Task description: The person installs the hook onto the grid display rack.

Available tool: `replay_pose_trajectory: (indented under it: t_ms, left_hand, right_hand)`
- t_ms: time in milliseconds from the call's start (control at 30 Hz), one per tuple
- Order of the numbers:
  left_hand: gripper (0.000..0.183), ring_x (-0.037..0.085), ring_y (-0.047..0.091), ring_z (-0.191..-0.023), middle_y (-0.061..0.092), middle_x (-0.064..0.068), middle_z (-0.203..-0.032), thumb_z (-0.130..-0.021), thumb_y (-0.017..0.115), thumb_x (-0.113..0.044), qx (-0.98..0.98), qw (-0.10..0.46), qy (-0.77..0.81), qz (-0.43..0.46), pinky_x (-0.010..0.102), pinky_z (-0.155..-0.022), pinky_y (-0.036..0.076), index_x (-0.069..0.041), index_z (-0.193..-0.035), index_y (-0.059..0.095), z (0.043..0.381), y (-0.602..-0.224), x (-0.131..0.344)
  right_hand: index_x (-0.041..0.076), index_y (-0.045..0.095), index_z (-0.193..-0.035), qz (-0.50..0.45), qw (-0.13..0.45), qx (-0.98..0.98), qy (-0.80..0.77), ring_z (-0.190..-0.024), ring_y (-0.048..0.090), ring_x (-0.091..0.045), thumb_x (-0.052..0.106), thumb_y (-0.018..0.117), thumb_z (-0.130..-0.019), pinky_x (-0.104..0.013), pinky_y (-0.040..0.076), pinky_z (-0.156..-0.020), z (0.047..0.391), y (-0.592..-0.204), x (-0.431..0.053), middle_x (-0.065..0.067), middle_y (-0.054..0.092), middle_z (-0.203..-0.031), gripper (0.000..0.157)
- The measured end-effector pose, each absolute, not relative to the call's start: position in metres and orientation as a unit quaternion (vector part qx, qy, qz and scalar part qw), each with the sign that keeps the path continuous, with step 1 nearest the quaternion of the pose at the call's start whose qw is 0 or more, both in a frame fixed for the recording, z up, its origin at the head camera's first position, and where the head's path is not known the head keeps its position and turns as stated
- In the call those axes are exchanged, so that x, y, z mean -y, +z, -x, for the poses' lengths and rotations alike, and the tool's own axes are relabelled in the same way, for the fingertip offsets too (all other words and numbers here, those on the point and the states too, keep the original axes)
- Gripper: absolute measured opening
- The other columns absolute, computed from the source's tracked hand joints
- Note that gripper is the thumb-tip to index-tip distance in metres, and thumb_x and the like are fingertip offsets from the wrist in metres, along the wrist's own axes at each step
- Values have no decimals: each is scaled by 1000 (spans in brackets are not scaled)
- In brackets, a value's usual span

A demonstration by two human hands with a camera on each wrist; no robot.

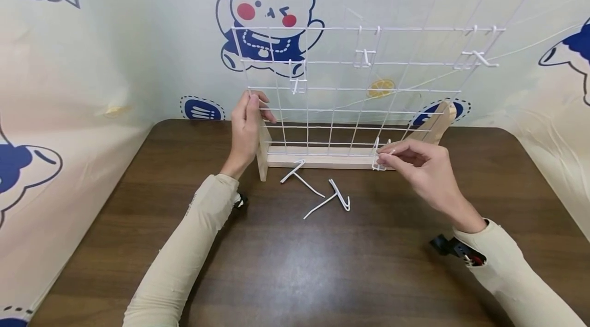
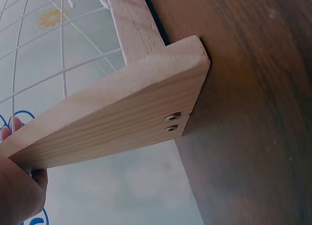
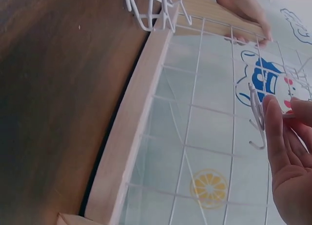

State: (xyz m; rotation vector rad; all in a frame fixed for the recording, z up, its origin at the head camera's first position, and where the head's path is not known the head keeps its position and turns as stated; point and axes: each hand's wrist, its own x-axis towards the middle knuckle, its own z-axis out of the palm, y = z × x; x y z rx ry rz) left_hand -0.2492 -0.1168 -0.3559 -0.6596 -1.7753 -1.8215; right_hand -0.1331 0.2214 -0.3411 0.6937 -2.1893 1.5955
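A white wire grid (image 1: 318,110) stands in a wooden stand. At its left side my left hand (image 1: 247,125) grips the upper end of the stand's left wooden leg (image 2: 131,101), thumb on the near side. My right hand (image 1: 421,168) pinches a white wire hook (image 3: 258,113) by its prong between thumb and fingers, in front of the grid's lower right part. The hook's bent ends point toward the wires in the right wrist view. Two more white hooks, a left one (image 1: 301,177) and a right one (image 1: 334,199), lie on the table before the stand.
Three hooks hang on the grid: a left one (image 1: 297,85), a middle one (image 1: 365,56) and a right one (image 1: 479,57). A wooden crossbar (image 1: 322,158) joins the legs near the brown table (image 1: 295,276). Behind is a patterned cloth (image 1: 184,35).
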Motion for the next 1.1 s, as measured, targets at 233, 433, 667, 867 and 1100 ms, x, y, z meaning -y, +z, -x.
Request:
replay_pose_trajectory:
  t_ms: [233, 433, 667, 867, 1100]
  left_hand:
    - [26, 47, 55, -65, 50, 40, -76, -107, 35, -11, 654, 242, -677, 234, 37, -68, 55, -7, -93, 57, 227, -333, 108]
    - [26, 47, 56, -66, 51, 40, -78, -107, 35, -11, 660, 238, -674, 233, 38, -69, 55, -5, -93, 57, 226, -332, 109]
    - [31, 52, 59, -71, 55, 41, -82, -108, 33, -12, 674, 222, -661, 242, 45, -76, 57, 9, -99, 55, 225, -330, 113]
    - [37, 52, 61, -75, 57, 39, -88, -108, 32, -12, 682, 212, -655, 247, 47, -79, 57, 19, -106, 51, 224, -328, 116]
    - [37, 53, 60, -76, 57, 41, -88, -108, 32, -13, 682, 209, -657, 242, 47, -81, 56, 19, -106, 51, 223, -328, 116]
  right_hand:
    - [-9, 70, -85, -239, 213, 793, 519, -66, 68, -9, -20, 69, -80, -14, 50, -55, 116, -307, -213, -26, 71, -93, 12]
    - [-13, 69, -88, -245, 235, 771, 538, -80, 73, -14, -22, 66, -81, -17, 56, -69, 116, -302, -217, -31, 69, -94, 13]
    - [-16, 69, -89, -262, 258, 739, 564, -84, 73, -17, -24, 64, -81, -17, 57, -70, 120, -295, -221, -33, 68, -93, 12]
    - [-17, 68, -89, -276, 282, 733, 555, -85, 73, -17, -24, 64, -81, -17, 56, -70, 123, -290, -225, -32, 69, -95, 12]
    - [-22, 66, -87, -296, 294, 697, 583, -87, 73, -20, -25, 64, -80, -19, 57, -73, 129, -286, -226, -31, 70, -94, 8]
